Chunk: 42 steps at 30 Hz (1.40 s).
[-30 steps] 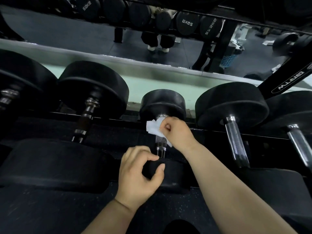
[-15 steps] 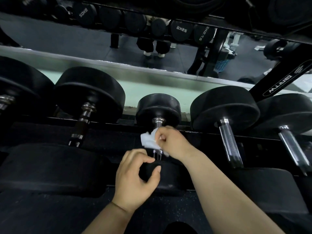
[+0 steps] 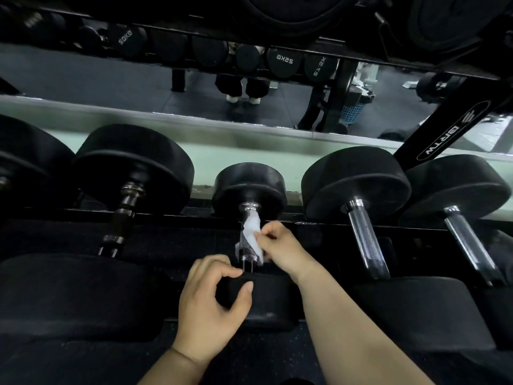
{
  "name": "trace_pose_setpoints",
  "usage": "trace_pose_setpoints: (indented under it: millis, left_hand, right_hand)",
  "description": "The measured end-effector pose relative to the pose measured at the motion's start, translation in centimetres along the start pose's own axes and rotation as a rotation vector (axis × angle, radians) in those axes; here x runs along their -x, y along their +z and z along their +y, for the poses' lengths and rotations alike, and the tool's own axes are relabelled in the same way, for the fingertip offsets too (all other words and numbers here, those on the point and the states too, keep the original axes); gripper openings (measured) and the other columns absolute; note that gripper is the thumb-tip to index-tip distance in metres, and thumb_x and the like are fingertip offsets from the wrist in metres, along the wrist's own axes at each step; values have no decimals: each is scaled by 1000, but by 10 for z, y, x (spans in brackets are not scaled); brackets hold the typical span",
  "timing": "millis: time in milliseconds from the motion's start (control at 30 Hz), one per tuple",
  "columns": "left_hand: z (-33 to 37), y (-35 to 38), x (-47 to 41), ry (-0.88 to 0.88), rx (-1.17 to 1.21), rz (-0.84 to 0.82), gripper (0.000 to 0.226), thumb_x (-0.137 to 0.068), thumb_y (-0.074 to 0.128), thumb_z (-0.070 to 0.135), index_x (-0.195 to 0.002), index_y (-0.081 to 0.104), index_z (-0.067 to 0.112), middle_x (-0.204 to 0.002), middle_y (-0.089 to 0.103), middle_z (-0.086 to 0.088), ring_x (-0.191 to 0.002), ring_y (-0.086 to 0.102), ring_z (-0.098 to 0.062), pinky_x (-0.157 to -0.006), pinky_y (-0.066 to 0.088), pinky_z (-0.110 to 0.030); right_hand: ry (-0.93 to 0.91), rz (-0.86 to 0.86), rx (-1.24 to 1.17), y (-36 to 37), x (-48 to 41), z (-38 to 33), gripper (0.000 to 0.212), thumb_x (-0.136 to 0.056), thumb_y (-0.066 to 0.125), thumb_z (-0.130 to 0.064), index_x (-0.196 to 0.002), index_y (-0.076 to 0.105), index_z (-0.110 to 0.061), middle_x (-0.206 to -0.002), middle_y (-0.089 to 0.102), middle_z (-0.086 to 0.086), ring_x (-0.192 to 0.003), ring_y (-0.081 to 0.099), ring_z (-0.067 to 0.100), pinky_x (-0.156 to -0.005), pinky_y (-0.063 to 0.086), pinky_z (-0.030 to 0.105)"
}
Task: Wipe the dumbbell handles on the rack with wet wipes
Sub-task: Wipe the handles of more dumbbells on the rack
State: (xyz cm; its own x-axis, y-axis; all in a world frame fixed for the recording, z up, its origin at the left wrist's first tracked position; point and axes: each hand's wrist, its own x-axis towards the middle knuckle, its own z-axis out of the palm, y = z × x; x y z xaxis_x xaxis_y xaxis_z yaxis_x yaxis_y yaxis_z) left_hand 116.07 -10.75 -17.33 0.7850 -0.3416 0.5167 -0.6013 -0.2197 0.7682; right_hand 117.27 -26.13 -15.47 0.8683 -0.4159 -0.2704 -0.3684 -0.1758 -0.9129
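Wiping in hand, small dumbbell handle (image 3: 245, 248) midway along rack (image 3: 319, 222): right grip (image 3: 280, 247) pinches wet wipe (image 3: 254, 229) on it, left grip (image 3: 212, 301) clasps near head (image 3: 268, 300); next probably needs firm strokes over its length.

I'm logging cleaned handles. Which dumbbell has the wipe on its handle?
The small middle dumbbell: the right hand holds the white wipe against its handle; the others' handles are bare.
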Motion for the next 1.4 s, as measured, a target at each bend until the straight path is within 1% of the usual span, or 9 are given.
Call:
trace_pose_setpoints:
  millis: [367,467,633,733,833,933,1067,1167,1400]
  left_hand:
    - [1,-1,0,3,2,-8,15,-68,54,39,-81,49,33,-96,45,40,-90,44,13,-82,32,1]
    - [0,-1,0,12,-2,1,15,-68,54,38,-81,49,33,-96,45,41,-90,44,12,-82,33,0]
    - [-1,0,1,0,-10,-3,16,-69,54,39,-82,49,32,-95,45,39,-89,44,11,-81,33,0]
    - [0,0,0,1,-11,-9,15,-69,54,39,-81,49,32,-96,46,39,-89,44,12,-82,32,1]
    - [0,-1,1,-12,-4,-13,15,-68,53,40,-81,49,33,-96,45,40,-90,44,12,-82,32,1]
    - [0,-1,0,10,-12,-11,15,-68,54,38,-81,49,33,-97,45,40,-89,44,12,-81,33,0]
    - [-1,-1,-1,23,-13,-10,14,-68,54,37,-80,48,32,-97,44,41,-90,43,15,-81,32,1]
    - [0,-2,0,23,-21,-30,14,-69,52,38,-81,48,32,-96,43,43,-91,41,17,-82,31,2]
    - [22,-14,-9,-59,-18,-109,47,-67,67,41,-105,40,44,-109,38,31,-106,39,9,-93,32,-14]
  right_hand:
    - [-18,224,120,2,-16,-5,32,-82,52,-5,-57,49,-23,-60,51,-7,-61,48,10,-61,42,19]
    - [10,150,199,0,-7,-1,36,-82,53,-7,-49,46,-17,-54,49,2,-59,48,17,-60,46,34]
    - [76,-85,392,-10,13,-2,40,-80,57,-7,-44,43,-17,-37,41,-7,-35,39,2,-40,29,13]
    - [33,138,334,-11,3,-18,26,-83,50,-7,-59,56,-12,-64,60,6,-68,62,20,-65,51,25]
    - [2,297,188,-6,-6,-25,25,-85,47,-5,-65,59,-15,-80,61,14,-85,60,29,-78,49,37]
    - [-7,248,287,1,-1,-19,20,-85,48,-5,-84,68,-6,-94,68,16,-88,59,23,-71,39,22]
    - [33,26,395,-7,13,-9,31,-79,46,0,-54,53,-17,-55,51,1,-53,44,10,-52,34,21]
    - [-26,-18,280,-14,27,-16,33,-82,48,-1,-55,51,-19,-55,50,-1,-44,44,1,-50,35,16]
    - [-128,-117,-96,-32,48,-45,22,-85,50,-3,-72,61,-17,-73,59,-2,-73,53,10,-67,41,19]
